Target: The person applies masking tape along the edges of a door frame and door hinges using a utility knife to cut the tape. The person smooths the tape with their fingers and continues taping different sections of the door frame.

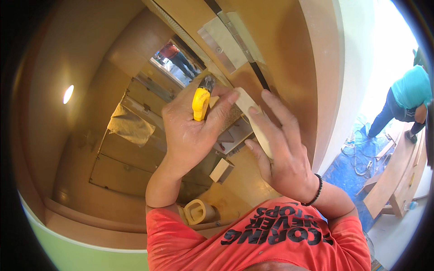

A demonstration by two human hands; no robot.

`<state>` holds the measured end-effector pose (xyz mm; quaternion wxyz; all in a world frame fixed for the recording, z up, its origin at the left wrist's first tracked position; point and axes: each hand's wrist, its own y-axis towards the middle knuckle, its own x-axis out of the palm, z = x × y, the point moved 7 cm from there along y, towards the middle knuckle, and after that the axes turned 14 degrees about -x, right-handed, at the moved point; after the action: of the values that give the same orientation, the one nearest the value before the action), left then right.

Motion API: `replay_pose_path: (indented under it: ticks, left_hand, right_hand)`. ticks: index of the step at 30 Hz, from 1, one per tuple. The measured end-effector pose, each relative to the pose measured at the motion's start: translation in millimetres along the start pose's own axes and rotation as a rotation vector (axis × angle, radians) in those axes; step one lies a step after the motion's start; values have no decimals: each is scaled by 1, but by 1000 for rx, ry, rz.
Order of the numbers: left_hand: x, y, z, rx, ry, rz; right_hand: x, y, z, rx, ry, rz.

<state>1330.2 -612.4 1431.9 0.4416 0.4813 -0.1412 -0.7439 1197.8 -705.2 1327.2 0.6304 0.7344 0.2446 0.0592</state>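
My left hand (187, 128) is closed round a yellow tool with a black end (201, 100); the rest of it is hidden in the fist, so its kind does not show. The thumb of that hand meets the upper end of a pale, flat strip (246, 105), which looks like wood. My right hand (285, 158), with a black beaded bracelet at the wrist, pinches the strip between thumb and fingers. One of its fingertips reaches up beside a dark slot in the brown panel (289, 67). A metal strip with a pale plate (221, 45) runs along that panel above my hands.
Below lies a bathroom with a toilet (199, 212), a cloth (131, 125) over a rail and a small pale box (221, 170). A mirror (174, 61) hangs beyond. At the right, a person in a teal shirt (409, 90) bends over boards (391, 185) near a blue sheet (341, 167).
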Motion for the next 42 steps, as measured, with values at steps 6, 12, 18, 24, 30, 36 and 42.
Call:
replay_pose_path:
  ticks: [6, 12, 18, 24, 30, 36, 42]
  left_hand:
    - [-13, 24, 30, 104, 166, 219]
    - [-17, 43, 45, 71, 290, 305]
    - [-11, 42, 54, 233, 352, 480]
    - [-10, 42, 50, 267, 466, 550]
    - [-11, 41, 47, 232, 397, 573]
    - [-14, 43, 30, 75, 160, 539]
    - [-15, 41, 24, 49, 118, 501]
  right_hand:
    - [-3, 5, 6, 14, 150, 129]
    - [-6, 19, 13, 130, 156, 73]
    - [4, 37, 10, 188, 226, -25]
    - [0, 45, 16, 129, 240, 70]
    - [-2, 45, 15, 137, 250, 62]
    - [-4, 47, 17, 120, 224, 61]
    - [-3, 46, 16, 122, 227, 66]
